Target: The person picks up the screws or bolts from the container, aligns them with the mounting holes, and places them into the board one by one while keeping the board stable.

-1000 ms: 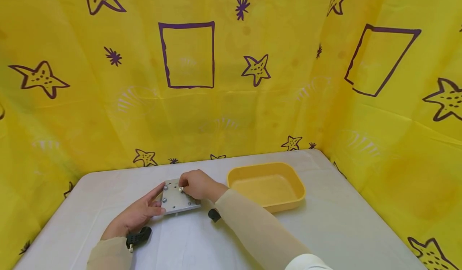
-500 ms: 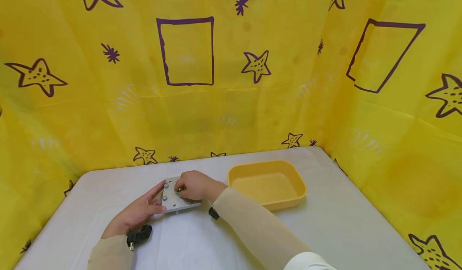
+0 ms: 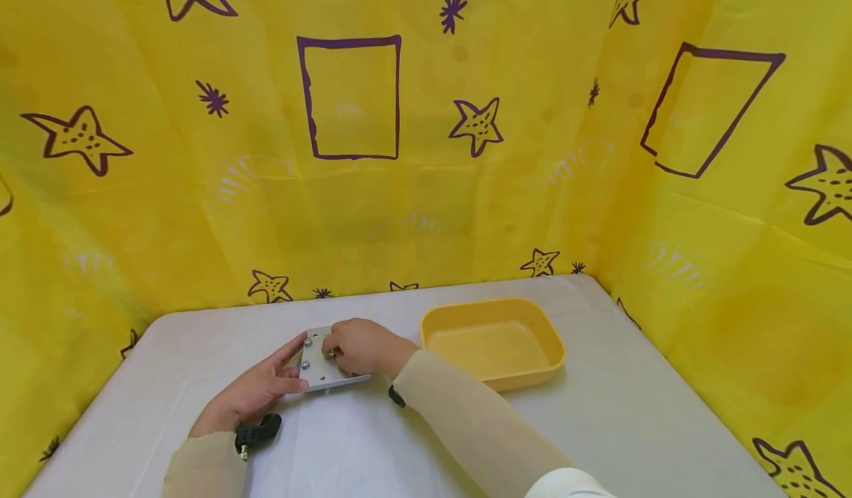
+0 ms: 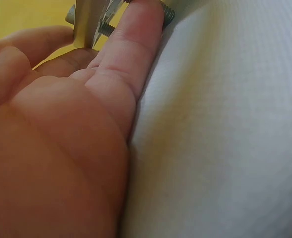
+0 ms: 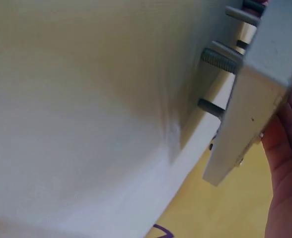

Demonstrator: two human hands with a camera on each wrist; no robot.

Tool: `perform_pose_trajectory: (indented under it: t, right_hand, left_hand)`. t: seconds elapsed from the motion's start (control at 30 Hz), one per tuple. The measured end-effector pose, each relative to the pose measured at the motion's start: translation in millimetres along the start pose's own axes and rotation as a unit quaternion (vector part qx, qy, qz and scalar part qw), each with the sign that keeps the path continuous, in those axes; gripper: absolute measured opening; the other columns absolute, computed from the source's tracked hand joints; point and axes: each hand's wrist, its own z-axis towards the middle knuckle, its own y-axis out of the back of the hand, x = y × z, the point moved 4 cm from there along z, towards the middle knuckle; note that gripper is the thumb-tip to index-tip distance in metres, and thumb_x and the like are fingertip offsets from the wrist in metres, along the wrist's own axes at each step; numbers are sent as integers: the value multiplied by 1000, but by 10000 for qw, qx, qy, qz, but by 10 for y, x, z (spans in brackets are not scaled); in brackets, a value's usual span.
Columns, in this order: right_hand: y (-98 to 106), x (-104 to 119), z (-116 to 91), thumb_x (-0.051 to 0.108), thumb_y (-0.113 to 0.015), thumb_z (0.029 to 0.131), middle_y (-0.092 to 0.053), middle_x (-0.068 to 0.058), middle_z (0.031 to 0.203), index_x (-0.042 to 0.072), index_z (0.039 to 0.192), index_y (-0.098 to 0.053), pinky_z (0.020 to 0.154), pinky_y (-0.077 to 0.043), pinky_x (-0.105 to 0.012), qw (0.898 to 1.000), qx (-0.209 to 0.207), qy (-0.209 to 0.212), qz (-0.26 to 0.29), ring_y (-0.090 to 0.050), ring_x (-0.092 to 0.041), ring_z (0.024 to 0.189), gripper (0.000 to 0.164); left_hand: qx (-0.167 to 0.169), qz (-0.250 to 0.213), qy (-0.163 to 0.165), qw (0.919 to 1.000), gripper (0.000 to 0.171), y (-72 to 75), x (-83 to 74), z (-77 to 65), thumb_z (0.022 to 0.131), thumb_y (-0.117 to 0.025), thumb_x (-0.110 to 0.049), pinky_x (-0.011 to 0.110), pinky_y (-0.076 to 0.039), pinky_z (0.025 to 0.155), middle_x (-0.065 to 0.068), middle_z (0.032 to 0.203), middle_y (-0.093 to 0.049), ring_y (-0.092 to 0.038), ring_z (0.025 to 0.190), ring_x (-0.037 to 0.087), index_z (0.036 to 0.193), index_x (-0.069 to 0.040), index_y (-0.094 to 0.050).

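A pale metal plate sits in front of me at the left of the table, with bolt heads along its left side. My left hand grips the left edge, thumb on the near corner and fingers behind and below. In the left wrist view, a threaded bolt end shows beside a finger. My right hand bends over the plate's right part, pinching a small shiny fastener at its face; the fingers mostly hide it. Several threaded shanks jut from the plate's underside in the right wrist view.
To the right of my right hand stands a yellow plastic tray on the white-covered table. Yellow cloth with starfish drawings walls in the back and sides. A black wrist device sits at my left wrist.
My right fingers have shifted slightly left and closed over the shiny fastener, covering more of it. The left hand keeps its grip, and the plate has stayed almost still.
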Motion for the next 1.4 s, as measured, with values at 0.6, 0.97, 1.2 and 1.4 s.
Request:
perform_pose_trajectory:
  t: [0.6, 0.97, 1.2, 1.4]
  right_hand:
    - [-7, -204, -112, 17, -71, 94, -63, 17, 88, 23, 98, -71, 76, -45, -16, 9718, -879, -1476, 1616, -54, -2, 80, 7]
    - [28, -197, -144, 12, -69, 94, -64, 14, 92, 20, 100, -75, 80, -47, -17, 9725, -812, -1651, 1429, -55, -3, 83, 12]
    - [228, -374, -373, 6, -66, 92, -67, 8, 98, 15, 109, -75, 78, -49, -21, 9369, -1417, -1903, 2570, -58, -5, 88, 21]
    - [372, -646, -829, 26, -77, 90, -66, 4, 122, 17, 130, -66, 86, -53, -34, 8588, -2005, -2189, 4175, -62, -17, 109, 43]
  left_hand:
    - [-75, 53, 68, 9999, 105, -43, -11, 22, 86, -76, -4, 28, -45, 99, 24, 163, 1, -41, 135, 31, 162, -17, -3]
    - [-113, 150, 73, 9998, 107, -31, 20, 23, 85, -77, -5, 28, -44, 100, 24, 163, 2, -39, 136, 33, 162, -16, -3]
    - [-170, 204, 57, 9996, 105, -18, 43, 7, 85, -76, -4, 30, -45, 100, 25, 162, -8, -49, 129, 31, 162, -15, -4]
    - [-681, 1466, 268, 9865, 101, -112, -181, -88, 89, -75, -15, 63, -32, 105, 31, 158, -20, -44, 132, 43, 162, -17, -5]
